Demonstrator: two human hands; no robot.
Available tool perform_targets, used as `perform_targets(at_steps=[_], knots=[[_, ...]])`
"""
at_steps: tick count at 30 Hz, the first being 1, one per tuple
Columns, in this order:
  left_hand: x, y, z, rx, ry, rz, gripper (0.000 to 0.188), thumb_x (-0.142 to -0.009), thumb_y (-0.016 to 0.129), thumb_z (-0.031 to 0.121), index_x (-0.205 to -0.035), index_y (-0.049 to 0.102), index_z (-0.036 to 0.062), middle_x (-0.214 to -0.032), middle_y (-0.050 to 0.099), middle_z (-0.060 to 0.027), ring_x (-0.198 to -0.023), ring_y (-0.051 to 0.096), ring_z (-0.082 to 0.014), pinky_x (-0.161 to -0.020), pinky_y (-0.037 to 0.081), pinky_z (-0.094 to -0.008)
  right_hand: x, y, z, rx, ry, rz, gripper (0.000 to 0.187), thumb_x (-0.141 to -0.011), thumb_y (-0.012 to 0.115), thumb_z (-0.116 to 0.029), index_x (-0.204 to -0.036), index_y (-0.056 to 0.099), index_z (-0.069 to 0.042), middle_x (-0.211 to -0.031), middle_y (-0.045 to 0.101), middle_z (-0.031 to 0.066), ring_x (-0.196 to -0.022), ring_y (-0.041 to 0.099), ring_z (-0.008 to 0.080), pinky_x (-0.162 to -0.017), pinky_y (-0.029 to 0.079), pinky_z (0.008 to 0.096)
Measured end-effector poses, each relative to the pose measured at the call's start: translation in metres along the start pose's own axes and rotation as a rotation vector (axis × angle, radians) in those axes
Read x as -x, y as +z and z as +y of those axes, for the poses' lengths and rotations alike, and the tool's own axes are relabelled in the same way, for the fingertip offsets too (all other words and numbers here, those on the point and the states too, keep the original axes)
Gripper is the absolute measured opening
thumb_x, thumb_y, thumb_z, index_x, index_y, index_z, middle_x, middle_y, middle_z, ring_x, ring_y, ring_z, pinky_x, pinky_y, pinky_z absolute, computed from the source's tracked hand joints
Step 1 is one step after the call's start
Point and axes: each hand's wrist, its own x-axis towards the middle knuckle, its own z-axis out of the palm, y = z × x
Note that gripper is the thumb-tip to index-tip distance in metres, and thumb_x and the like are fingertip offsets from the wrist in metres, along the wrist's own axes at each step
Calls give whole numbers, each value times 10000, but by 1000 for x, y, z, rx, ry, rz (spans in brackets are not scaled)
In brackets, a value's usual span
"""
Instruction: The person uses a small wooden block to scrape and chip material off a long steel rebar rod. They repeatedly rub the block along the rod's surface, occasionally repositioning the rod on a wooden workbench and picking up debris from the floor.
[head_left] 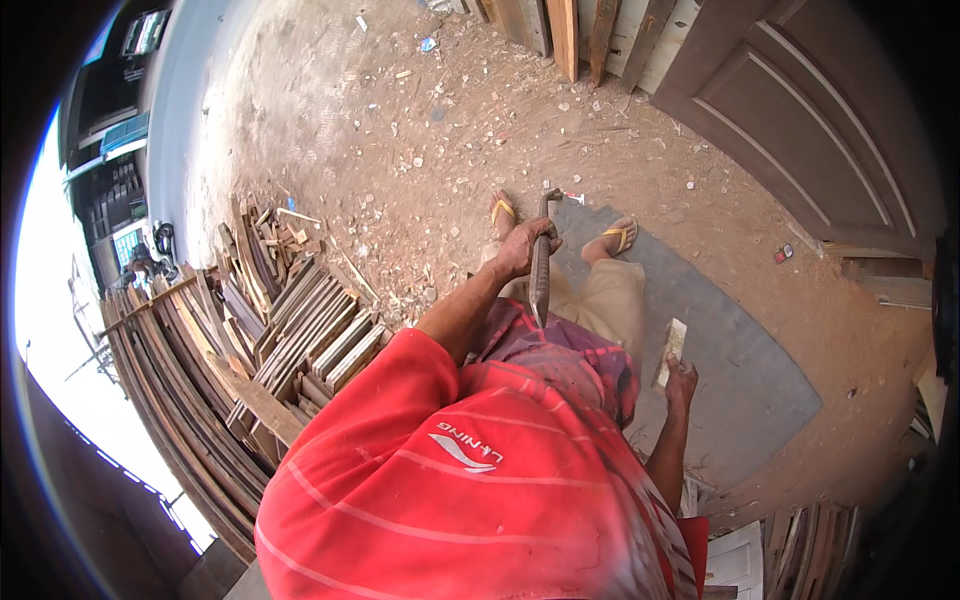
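My left hand is closed around the shaft of a long dark tool, held out ahead of my body. Its far end carries a short bent head, and the near end tapers to a point; the exact kind I cannot make out. On the right, my right hand grips the lower end of a short, flat, pale block, perhaps wood, held upright over a grey sheet on the ground. Between my arms hangs a purplish checked cloth, over my lap.
Stacked timber strips and long boards fill the left side. A brown panelled door leans at the far right, beside upright planks. More wood pieces stand at the lower right. Chips litter the dirt ground.
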Motion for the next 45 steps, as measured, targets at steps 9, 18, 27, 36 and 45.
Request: perform_targets(at_steps=[9, 18, 27, 36, 45], knots=[[-7, -74, -11, -333, 100, -107, 273, -864, 657, 167, -1106, 587, 63, -1034, 608, -210, -994, 596, -419, -863, 483, -468, 1, 62, -131, 53, -226, 61, 577, -897, 682, -441, -1203, 617, 44, -1029, 677, 178, -945, 628, 282, -864, 483, 404], [17, -159, -26, -100, -82, -315, 468, -836, 632, 113, -1290, 527, 66, -1162, 625, -202, -1097, 600, -378, -924, 477, -457, 66, 190, -284, -204, -342, -233, 566, -928, 696, -376, -1232, 585, 88, -1030, 692, 143, -885, 641, 165, -763, 516, 301], [75, -136, -48, -339, -157, -374, 470, -874, 594, 74, -1336, 513, 98, -1218, 548, -250, -1101, 578, -448, -948, 481, -486, 112, 248, -310, -45, -305, -362, 553, -908, 713, -360, -1224, 602, 80, -966, 701, 140, -853, 644, 158, -745, 511, 299], [86, -110, -98, 343, -58, -321, 419, -1023, 472, 267, -1320, 579, -10, -1075, 674, -132, -941, 670, -202, -868, 537, -307, 102, 237, -300, -122, -309, -459, 586, -895, 717, -394, -1231, 604, 74, -1048, 686, 169, -928, 645, 184, -791, 516, 316], [74, -61, -7, 1187, -935, -234, 748, -865, 563, 722, -1239, 579, 73, -1106, 682, -124, -865, 699, -239, -734, 581, -383, 109, 235, -277, -2, -562, -565, 556, -939, 616, -399, -1229, 612, 76, -1035, 686, 244, -969, 667, 341, -865, 505, 391]])
